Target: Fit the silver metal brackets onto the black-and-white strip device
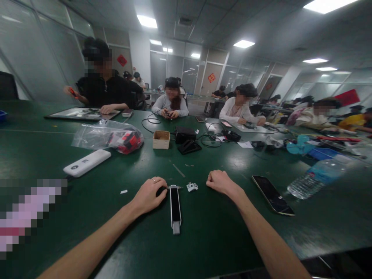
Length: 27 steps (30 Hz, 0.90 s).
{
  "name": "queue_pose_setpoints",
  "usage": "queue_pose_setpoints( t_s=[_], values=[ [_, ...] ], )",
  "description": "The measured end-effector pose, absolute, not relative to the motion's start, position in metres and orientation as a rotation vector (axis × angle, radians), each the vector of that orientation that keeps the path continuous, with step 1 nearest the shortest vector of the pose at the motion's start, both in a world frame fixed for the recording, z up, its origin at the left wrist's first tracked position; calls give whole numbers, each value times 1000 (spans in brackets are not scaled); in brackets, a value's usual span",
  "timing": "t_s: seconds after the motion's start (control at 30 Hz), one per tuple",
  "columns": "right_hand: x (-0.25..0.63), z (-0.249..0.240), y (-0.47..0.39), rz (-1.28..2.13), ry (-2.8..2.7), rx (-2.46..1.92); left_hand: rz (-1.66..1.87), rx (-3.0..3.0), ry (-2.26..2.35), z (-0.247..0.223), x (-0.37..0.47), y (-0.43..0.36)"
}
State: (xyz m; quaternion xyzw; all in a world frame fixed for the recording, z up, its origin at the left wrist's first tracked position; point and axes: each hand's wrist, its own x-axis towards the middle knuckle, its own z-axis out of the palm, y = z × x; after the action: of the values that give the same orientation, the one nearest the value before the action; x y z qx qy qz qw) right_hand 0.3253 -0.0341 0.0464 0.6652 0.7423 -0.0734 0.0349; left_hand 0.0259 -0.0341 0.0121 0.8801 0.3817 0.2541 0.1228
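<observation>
On the green table [203,240] a slim black device with a white edge [175,205] lies lengthwise in front of me. My left hand [151,193] rests at its upper left, with thumb and forefinger closed on the end of a thin metal piece [177,187] that crosses the device's top. A small whitish metal bracket [192,187] lies just to the right of the device's top. Further right, my right hand [219,181] rests on the table with its fingers curled, touching neither part; nothing shows in it.
A white power bank [87,163] and a plastic bag [116,136] lie at left. A small wooden box [161,140] and black case [185,134] stand ahead. At right are a phone [272,194] and a water bottle [316,176]. Several people sit opposite.
</observation>
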Motion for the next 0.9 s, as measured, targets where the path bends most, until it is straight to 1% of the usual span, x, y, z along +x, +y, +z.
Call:
queue_pose_setpoints(
  t_s=[0.6, 0.9],
  values=[
    [317, 45, -39, -302, 2356, 2002, 709, 2571, 1137, 12, 25, -35],
    [314, 52, -42, -201, 2426, 1986, 712, 2553, 1143, 13, 25, -35]
  ],
)
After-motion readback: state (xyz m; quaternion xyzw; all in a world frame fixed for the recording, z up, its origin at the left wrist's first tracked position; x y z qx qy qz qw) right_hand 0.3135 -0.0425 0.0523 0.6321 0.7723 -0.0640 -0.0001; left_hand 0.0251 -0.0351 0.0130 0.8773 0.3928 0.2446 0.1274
